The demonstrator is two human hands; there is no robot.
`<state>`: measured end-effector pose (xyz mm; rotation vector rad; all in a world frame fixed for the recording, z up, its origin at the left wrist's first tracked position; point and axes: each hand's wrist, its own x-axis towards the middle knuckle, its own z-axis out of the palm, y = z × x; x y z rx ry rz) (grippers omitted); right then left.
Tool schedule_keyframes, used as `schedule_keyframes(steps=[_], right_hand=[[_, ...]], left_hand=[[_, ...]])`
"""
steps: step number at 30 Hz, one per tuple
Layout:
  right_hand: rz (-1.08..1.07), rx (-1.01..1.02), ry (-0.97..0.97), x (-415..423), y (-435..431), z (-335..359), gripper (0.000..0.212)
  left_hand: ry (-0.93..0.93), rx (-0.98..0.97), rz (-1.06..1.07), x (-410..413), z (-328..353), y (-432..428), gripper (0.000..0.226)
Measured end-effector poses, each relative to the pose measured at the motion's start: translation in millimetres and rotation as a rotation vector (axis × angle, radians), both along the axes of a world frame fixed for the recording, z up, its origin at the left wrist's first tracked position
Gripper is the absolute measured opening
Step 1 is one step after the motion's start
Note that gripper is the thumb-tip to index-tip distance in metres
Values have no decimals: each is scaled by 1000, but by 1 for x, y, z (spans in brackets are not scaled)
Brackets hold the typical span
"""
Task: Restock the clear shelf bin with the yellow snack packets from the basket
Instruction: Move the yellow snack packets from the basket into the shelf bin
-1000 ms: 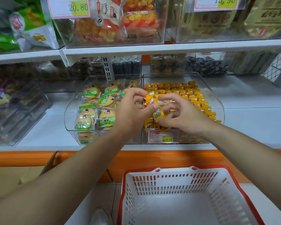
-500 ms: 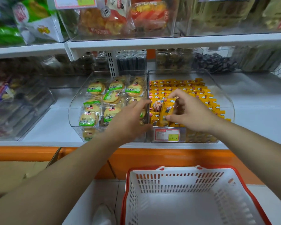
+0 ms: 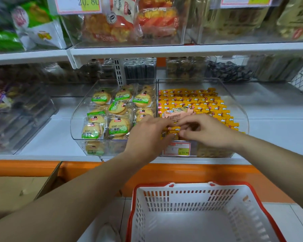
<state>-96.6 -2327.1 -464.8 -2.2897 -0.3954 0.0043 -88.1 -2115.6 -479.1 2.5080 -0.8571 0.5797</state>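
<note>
The clear shelf bin (image 3: 235, 103) on the lower shelf holds rows of yellow snack packets (image 3: 199, 100). A pale pink packet (image 3: 177, 114) lies on top of them near the left wall. Both my hands meet over the bin's front left corner. My left hand (image 3: 147, 137) and my right hand (image 3: 208, 131) pinch a small bunch of yellow packets (image 3: 172, 132) between their fingertips, just above the front wall. The white basket with a red rim (image 3: 187, 189) stands below on the floor, and no packets show inside it.
A second clear bin (image 3: 77, 123) of green-labelled round biscuits sits directly to the left. A price tag (image 3: 177, 148) is on the front of the yellow bin. The upper shelf (image 3: 182, 49) overhangs, loaded with bagged snacks. An open cardboard box (image 3: 21, 189) is at lower left.
Both hands dropped toward the front of the bin with the yellow packets. My left hand, flat half a second ago, has closed in on the packets again. The pink packet is now uncovered.
</note>
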Motion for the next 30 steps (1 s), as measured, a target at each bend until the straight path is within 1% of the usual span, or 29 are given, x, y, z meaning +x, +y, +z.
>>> schedule_keyframes(steps=[1,2,4,6,8,14,18,20,24,27,30], right_hand=[[-29,27,-13,6,-2,2,19],[-73,8,-55,12,-3,4,17],[-125,-151,-142,25,-4,6,13],[-104,-314,-178,35,-1,9,12],[-69,-422,-184,41,3,11,13],[-85,-551,-240,44,11,4,15],[-107,-498,-228,42,16,-1,6],[-121,-402,-214,42,16,-2,7],[-153,-177,-251,38,14,-6,10],[-158,-96,-252,37,14,-5,9],[-119,-84,-218,38,11,-2,8]], left_hand=[[1,-3,7,2,0,2,30],[2,-1,16,3,-1,4,28],[4,3,29,5,-3,8,28],[0,7,23,6,-5,11,28],[-9,16,9,6,-6,14,27],[-37,20,-16,3,-5,11,25],[-101,43,32,1,-1,3,36],[-74,40,70,0,1,-1,41],[-44,-46,49,3,3,-3,38],[18,28,94,7,1,-3,38],[-27,111,55,10,1,0,35]])
